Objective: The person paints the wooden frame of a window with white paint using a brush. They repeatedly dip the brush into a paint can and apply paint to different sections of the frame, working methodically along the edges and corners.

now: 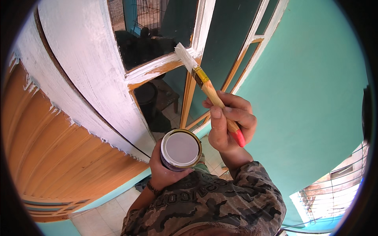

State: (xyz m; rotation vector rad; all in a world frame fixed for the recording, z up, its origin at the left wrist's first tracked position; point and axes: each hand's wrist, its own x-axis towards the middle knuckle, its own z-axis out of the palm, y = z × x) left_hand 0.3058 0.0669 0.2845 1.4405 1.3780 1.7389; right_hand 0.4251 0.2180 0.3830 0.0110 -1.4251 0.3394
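My right hand (233,121) grips the wooden handle of a paintbrush (212,91), whose end is red. White paint coats the bristles, which lie over the corner where a crossbar (156,69) meets an upright of the window frame. The crossbar is white along its upper part and orange-brown below. My left hand (168,174) holds an open paint can (181,149) with pale paint inside, below the window and left of my right wrist. White paint covers the wide frame board (85,59) at the left, with brush streaks showing.
Dark glass panes (159,32) fill the frame and reflect a room. An orange-brown slatted wood panel (59,147) with a ragged white paint edge stands at the left. A green wall (310,88) rises at the right. Floor tiles (103,218) and a barred opening (333,188) lie lower down.
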